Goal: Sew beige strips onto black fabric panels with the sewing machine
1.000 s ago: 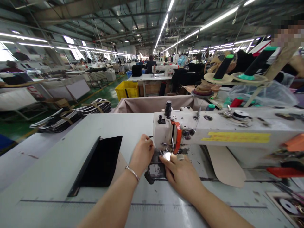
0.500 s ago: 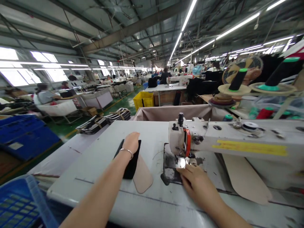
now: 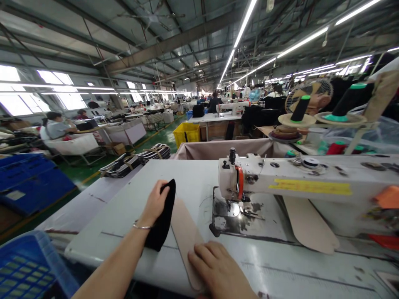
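You've got L hand (image 3: 155, 203) clamped on 1 blk cloth (image 3: 164, 218) over tbl (image 3: 183, 171), left of 1 sewing m/c (image 3: 299, 170), R hand (image 3: 220, 270) apart, touching near panel (image 3: 184, 222) of 2 beige (can't tell if gripped), far panel (image 3: 307, 226) under m/c arm.

Left fingers (image 3: 163, 193) holding black cloth (image 3: 162, 222), beige panel (image 3: 184, 224)

single view from a head-worn camera, facing forward and obliquely down across the bench (image 3: 193, 174); left hand (image 3: 154, 203) and right hand (image 3: 221, 265) lie at close range, the sewing machine (image 3: 293, 172) just beyond at right, the roof lights (image 3: 245, 25) receding into the distance overhead.
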Action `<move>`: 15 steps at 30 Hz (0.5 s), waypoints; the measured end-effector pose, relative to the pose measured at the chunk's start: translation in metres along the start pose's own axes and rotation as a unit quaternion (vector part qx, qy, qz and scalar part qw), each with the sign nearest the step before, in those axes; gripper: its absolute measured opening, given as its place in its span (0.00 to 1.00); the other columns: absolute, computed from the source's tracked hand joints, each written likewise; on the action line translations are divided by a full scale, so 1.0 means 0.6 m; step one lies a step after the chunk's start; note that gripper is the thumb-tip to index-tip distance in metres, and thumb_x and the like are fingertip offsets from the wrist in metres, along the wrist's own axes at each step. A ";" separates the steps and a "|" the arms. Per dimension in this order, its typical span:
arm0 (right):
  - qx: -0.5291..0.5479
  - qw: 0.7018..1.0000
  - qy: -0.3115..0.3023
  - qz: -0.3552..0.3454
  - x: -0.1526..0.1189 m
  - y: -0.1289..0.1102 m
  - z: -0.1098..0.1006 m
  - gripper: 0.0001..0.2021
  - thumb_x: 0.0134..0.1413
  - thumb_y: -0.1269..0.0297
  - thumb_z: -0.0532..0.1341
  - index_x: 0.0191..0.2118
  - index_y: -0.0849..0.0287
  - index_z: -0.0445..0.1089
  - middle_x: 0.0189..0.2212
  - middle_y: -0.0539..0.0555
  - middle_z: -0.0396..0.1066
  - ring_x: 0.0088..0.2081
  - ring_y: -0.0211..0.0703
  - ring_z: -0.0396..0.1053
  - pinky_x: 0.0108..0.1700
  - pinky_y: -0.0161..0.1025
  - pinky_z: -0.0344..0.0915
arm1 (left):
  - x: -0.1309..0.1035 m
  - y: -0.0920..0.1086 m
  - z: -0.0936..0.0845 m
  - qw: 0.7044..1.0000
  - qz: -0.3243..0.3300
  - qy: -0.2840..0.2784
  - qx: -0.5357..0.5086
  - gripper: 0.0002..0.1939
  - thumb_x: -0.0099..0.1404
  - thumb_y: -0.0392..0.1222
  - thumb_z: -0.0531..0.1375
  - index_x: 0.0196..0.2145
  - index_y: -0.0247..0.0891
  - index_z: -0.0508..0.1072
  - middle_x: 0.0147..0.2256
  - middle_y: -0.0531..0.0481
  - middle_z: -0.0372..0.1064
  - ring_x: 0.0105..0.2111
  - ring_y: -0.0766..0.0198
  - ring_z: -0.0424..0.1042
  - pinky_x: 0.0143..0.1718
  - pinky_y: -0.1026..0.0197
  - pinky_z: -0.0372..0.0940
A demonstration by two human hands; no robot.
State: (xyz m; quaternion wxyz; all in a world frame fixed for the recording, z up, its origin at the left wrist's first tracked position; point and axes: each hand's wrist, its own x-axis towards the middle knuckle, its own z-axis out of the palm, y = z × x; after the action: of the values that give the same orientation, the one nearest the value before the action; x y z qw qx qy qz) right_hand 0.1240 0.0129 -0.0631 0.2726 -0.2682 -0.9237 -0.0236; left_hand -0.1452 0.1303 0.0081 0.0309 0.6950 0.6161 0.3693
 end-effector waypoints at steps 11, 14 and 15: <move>-0.089 0.973 0.213 0.011 -0.037 -0.038 0.040 0.03 0.61 0.68 0.60 0.41 0.56 0.69 0.25 0.48 0.65 0.27 0.43 0.59 0.32 0.43 0.53 | 0.065 -0.123 -0.150 0.989 -0.055 0.070 0.121 0.12 0.64 0.46 0.50 0.39 0.38 0.67 0.41 0.41 0.70 0.45 0.48 0.70 0.51 0.45 0.64; -0.095 0.969 0.228 0.014 -0.047 -0.039 0.032 0.07 0.63 0.71 0.55 0.40 0.56 0.70 0.24 0.48 0.66 0.26 0.43 0.60 0.32 0.43 0.54 | 0.053 -0.131 -0.147 0.986 -0.047 0.041 0.152 0.12 0.60 0.40 0.53 0.41 0.36 0.69 0.41 0.39 0.70 0.48 0.44 0.68 0.56 0.39 0.60; -0.100 0.969 0.227 0.013 -0.051 -0.039 0.029 0.08 0.63 0.72 0.55 0.40 0.56 0.71 0.24 0.48 0.67 0.25 0.43 0.61 0.32 0.43 0.55 | 0.043 -0.125 -0.137 0.987 -0.033 0.025 0.155 0.14 0.60 0.38 0.54 0.43 0.35 0.70 0.43 0.38 0.70 0.50 0.44 0.67 0.58 0.38 0.58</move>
State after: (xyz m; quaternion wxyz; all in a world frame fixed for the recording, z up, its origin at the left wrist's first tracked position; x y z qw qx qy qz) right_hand 0.1251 -0.0186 -0.0909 0.4477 -0.2935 -0.8268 -0.1725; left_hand -0.2535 0.1368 0.0424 -0.0805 0.6615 0.6887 0.2855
